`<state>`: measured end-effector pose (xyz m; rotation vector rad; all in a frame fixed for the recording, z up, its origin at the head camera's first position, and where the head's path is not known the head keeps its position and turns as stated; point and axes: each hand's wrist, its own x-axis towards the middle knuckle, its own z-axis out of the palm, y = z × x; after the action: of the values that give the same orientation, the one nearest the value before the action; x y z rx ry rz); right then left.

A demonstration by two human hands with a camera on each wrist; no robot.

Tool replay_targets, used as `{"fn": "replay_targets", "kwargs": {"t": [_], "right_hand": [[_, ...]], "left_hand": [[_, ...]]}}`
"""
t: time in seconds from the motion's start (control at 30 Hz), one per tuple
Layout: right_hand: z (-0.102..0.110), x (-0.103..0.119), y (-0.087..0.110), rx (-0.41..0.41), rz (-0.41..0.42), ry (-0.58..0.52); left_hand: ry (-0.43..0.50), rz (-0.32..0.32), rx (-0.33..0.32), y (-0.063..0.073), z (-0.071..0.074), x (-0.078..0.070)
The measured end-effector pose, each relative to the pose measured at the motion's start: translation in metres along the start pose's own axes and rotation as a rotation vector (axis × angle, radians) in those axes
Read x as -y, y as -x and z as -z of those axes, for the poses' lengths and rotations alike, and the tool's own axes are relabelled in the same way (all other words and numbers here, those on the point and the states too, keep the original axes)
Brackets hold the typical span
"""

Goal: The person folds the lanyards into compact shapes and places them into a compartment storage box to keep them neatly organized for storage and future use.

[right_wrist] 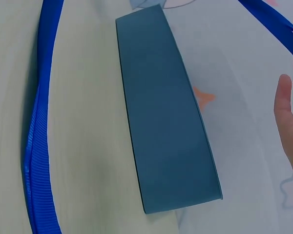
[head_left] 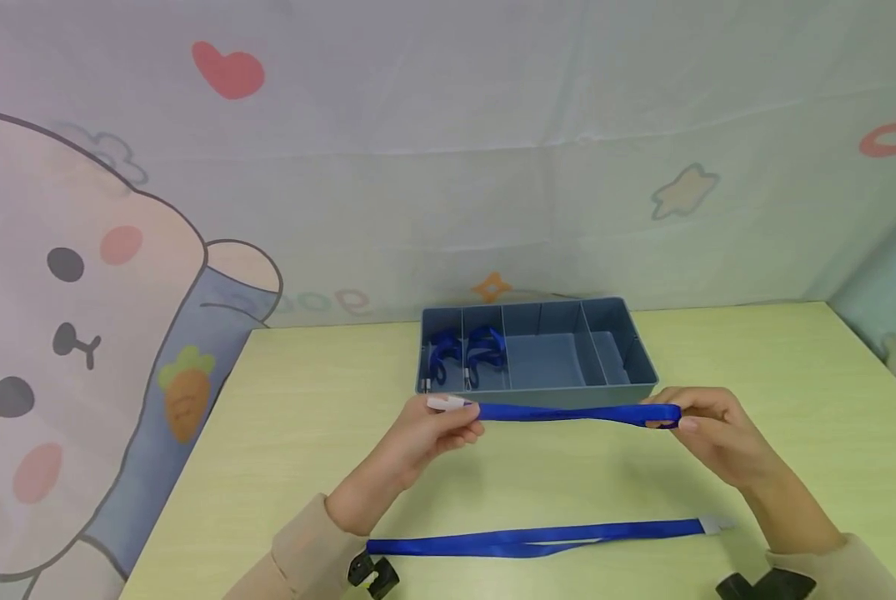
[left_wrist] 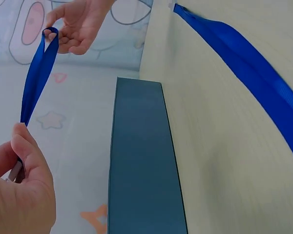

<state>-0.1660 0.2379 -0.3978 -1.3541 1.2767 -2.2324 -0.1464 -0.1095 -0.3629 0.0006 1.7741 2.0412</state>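
- Blue flat-ribbon lanyard [head_left: 560,412]: stretching between both hands above the pale yellow-green tabletop [head_left: 305,417].
- Pinching its white end clip [head_left: 448,403] in the left hand [head_left: 428,433], grip clamped together.
- Clamping its looped end in the right hand's [head_left: 721,429] grip, fingers curling into the loop.
- Lying nearer, along the tabletop: second blue ribbon lanyard [head_left: 493,542].
- Standing behind: blue-grey compartmented box [head_left: 568,395], holding two bunched blue lanyards [head_left: 485,337] in its leftmost two compartments.

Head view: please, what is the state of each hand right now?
Left hand: closed, pinching the white-tipped end of the flat blue fabric lanyard.
Right hand: holding the lanyard's looped end, with fingers inside the loop.
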Motion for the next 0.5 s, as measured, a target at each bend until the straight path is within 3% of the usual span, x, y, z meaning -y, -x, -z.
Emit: {"fn": "replay_targets", "kwargs": {"t": [0.17,0.33,0.4,0.5], "right_hand": [[-0.007,0.000,0.002,-0.193,0.003,0.099],[-0.023,0.001,-0.002,-0.510,0.012,0.268],[-0.029,0.001,-0.005,-0.662,0.000,0.380],[-0.037,0.000,-0.008,-0.818,-0.045,0.693]], "left_hand": [[0.018,-0.004,-0.005,0.002,-0.002,0.001],[0.027,-0.021,-0.030,0.005,-0.005,0.003],[0.035,-0.027,-0.041,0.006,-0.007,0.003],[0.041,-0.036,-0.052,0.009,-0.011,0.004]]}}
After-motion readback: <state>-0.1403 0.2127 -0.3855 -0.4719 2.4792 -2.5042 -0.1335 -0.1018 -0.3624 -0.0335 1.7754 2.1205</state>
